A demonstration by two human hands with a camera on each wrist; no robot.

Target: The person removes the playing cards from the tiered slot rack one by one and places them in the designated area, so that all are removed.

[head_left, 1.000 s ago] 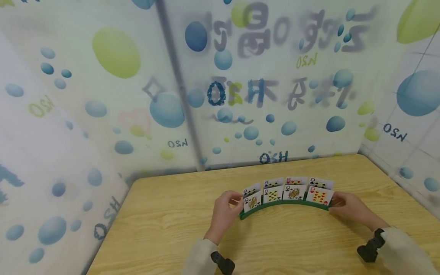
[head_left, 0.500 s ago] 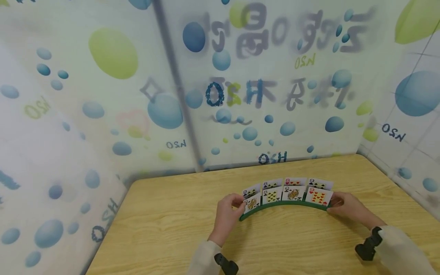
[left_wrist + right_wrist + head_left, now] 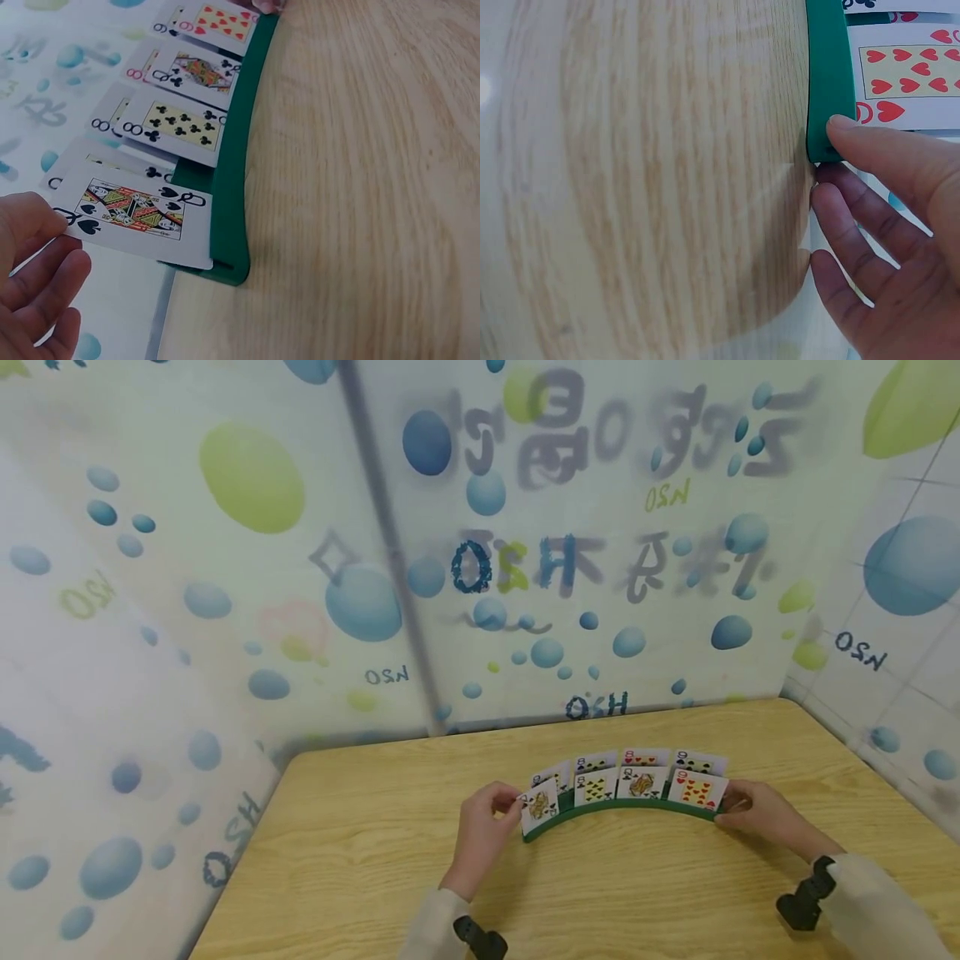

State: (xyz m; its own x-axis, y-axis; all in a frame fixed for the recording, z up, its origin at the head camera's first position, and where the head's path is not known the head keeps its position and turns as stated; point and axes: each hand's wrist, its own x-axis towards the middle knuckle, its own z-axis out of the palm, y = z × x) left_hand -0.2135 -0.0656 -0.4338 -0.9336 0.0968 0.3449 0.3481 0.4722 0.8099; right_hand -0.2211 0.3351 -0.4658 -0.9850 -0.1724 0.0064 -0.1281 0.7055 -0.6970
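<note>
A curved green playing card holder [image 3: 626, 803] stands on the wooden table with two rows of cards upright in it. At its left end my left hand [image 3: 483, 835] pinches the queen of spades [image 3: 135, 214] by its upper left corner, thumb hidden behind the card or out of sight. The card's lower edge meets the holder, and it leans left past a card behind it. My right hand [image 3: 768, 814] grips the holder's right end, thumb on its front, beside the nine of hearts [image 3: 915, 71]. The eight of clubs [image 3: 172, 127] and queen of clubs [image 3: 196, 71] stand between.
The wooden table [image 3: 360, 852] reaches back to a patterned curtain [image 3: 487, 652] printed with blue and green drops. More curtain hangs to the left and right. Black wrist straps [image 3: 806, 893] sit over pale sleeves.
My left hand moved slightly right, then back left, drawing the queen of spades leftward and tilting it, so more of the card behind shows. The right hand stays at the holder's right end.
</note>
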